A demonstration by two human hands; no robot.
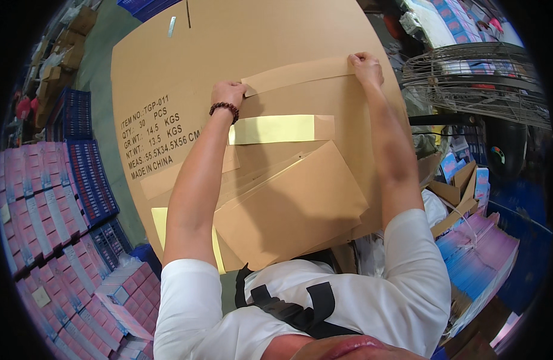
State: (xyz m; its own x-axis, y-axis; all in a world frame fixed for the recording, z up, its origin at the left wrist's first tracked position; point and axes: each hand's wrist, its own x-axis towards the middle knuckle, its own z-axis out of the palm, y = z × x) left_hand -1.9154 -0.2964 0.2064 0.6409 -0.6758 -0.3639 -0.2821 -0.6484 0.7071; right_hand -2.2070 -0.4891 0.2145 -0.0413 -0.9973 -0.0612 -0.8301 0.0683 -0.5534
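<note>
A long brown paper strip (297, 75) stretches between my two hands above a large printed cardboard carton (240, 36). Its left end is pinched by my left hand (230, 96), which wears a dark bead bracelet. The right end sits in the closed fingers of my right hand (367, 69). Whether the strip touches the carton along its length I cannot tell. Nearer to me lies a pale yellow strip (272, 129) with a brown end. Below it, a stack of brown paper sheets (294, 207) rests on the carton, partly in my shadow.
Pink and blue boxes (45, 207) are stacked at the left beside blue crates (92, 180). To the right stand a wire-caged fan (477, 75) and a bundle of flat printed card (477, 249). An open brown box (462, 186) is near the bundle.
</note>
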